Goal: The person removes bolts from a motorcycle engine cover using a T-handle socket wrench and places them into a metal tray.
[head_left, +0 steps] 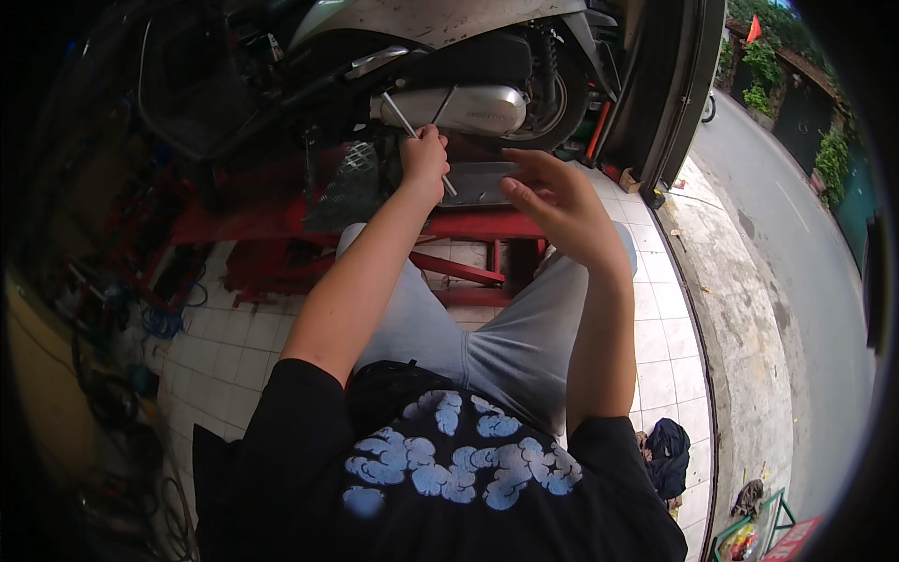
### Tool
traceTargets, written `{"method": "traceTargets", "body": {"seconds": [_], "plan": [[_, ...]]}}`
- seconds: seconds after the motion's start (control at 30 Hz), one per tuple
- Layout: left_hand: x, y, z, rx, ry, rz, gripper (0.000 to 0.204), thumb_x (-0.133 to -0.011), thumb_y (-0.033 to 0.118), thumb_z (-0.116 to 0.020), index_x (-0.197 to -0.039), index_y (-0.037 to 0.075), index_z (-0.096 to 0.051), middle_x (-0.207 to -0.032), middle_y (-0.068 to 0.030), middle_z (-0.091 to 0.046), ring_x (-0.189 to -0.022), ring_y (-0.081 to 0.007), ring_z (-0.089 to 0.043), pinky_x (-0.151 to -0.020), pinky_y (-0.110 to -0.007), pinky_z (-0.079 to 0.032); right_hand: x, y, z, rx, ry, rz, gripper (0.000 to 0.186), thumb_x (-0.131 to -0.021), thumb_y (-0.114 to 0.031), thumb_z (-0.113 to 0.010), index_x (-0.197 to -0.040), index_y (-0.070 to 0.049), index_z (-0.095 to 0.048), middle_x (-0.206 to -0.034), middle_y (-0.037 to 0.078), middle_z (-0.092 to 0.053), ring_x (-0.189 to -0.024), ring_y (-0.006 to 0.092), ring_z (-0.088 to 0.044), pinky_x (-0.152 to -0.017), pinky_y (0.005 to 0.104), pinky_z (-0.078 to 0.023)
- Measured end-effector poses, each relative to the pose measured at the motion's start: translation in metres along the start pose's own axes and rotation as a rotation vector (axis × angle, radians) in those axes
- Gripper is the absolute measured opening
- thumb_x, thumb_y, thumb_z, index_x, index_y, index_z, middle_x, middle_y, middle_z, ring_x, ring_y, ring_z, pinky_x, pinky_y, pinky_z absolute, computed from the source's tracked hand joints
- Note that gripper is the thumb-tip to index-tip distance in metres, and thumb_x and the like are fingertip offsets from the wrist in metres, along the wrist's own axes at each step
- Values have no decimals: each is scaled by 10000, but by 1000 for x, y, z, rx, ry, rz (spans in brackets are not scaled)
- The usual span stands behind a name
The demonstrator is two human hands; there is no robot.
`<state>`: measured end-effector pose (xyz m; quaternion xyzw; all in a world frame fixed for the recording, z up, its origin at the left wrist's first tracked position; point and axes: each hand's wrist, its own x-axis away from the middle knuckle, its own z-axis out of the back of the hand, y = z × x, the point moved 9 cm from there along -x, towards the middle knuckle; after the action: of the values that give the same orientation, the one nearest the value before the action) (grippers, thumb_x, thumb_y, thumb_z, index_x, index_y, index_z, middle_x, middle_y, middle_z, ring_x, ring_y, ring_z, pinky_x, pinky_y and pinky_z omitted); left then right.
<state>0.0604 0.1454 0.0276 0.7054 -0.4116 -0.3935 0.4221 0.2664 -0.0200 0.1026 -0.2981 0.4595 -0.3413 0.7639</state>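
Note:
My left hand (427,159) is closed around a metal tool with a long silver bar (398,114) and a thinner, darker rod angling off toward the scooter; it looks like a T-handle wrench. Its middle is hidden in my fist. To the right, my right hand (562,201) is held up empty, thumb and fingers apart, over the near edge of the lift. Just beyond both hands stands a scooter (440,21), its silver engine-side cover (473,110) facing me. A grey tray (478,178) with small bits on it lies below, between my hands.
The scooter stands on a red lift (459,223), close to my knees. Blue hose (164,321) coils on the tiled floor at left. A dark cloth bundle (667,459) lies at lower right. Beyond the door frame (688,94) run a pavement and a road (796,187).

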Motion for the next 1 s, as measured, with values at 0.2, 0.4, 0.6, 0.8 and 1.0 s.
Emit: {"method": "traceTargets", "body": {"seconds": [0.2, 0.4, 0.6, 0.8, 1.0], "plan": [[41, 65, -45, -1643, -256, -757, 230, -890, 162, -554, -1045, 27, -656, -754, -145, -699, -771, -330, -706, -674, -446, -562, 3, 16, 0, 72, -42, -40, 446, -922, -252, -659, -1300, -36, -562, -1045, 124, -682, -964, 191, -656, -876, 323, -499], [46, 46, -76, -2122, -492, -1308, 339, -814, 69, -571, -1129, -25, -653, -665, -95, -685, -641, -263, -700, -590, -387, -549, 7, 9, -1, 132, -167, 25, 469, -902, -220, -673, -1313, -33, -547, -1012, 146, -695, -945, 222, -666, -863, 337, -506], [36, 48, -84, -2048, -589, -1181, 312, -808, 128, -599, -1059, -42, -674, -711, -154, -686, -703, -308, -704, -650, -425, -548, 17, 7, 2, 193, -211, 12, 480, -902, -223, -672, -1328, -46, -539, -995, 144, -699, -938, 229, -666, -863, 345, -505], [-40, 88, -27, -1059, -61, -517, 244, -899, 181, -491, -862, -17, -630, -698, -143, -647, -582, -247, -628, -568, -362, -484, 15, 1, -4, 165, -233, 81, 473, -912, -248, -653, -1300, -4, -538, -950, 162, -704, -890, 238, -678, -811, 336, -513], [-35, 27, -3, 448, 96, 190, 184, -902, 83, -388, -762, 14, -486, -525, 7, -341, -415, -108, -268, -455, -244, -273, 19, 1, -5, 178, -264, 11, 474, -910, -216, -662, -1334, -51, -531, -973, 114, -702, -889, 202, -665, -827, 332, -507]]}}
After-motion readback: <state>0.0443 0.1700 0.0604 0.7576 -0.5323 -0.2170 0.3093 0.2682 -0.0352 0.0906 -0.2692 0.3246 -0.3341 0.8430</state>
